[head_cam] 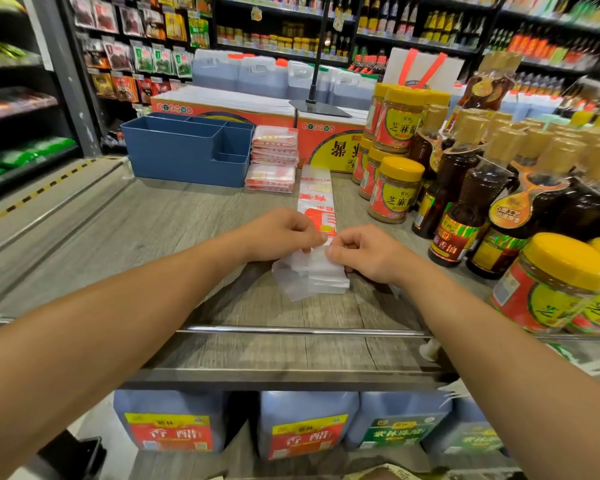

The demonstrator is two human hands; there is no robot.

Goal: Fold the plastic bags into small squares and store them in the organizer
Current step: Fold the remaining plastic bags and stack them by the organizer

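A long white plastic bag (314,192) with red print lies as a narrow strip on the wooden shelf top, running away from me. Its near end is rolled into a thick white fold (317,277). My left hand (284,235) and my right hand (362,252) both pinch that fold from either side, fingers curled. A blue organizer (184,157) with several compartments stands at the back left; I see no bags in it. A stack of flat folded bags (274,154) sits just right of it.
Yellow-lidded sesame paste jars (395,192) and dark sesame oil bottles (465,209) crowd the right side. An orange carton (326,140) stands behind the bags. A metal rail (291,330) runs along the shelf's front edge. Vinegar jugs (305,424) sit on the shelf below.
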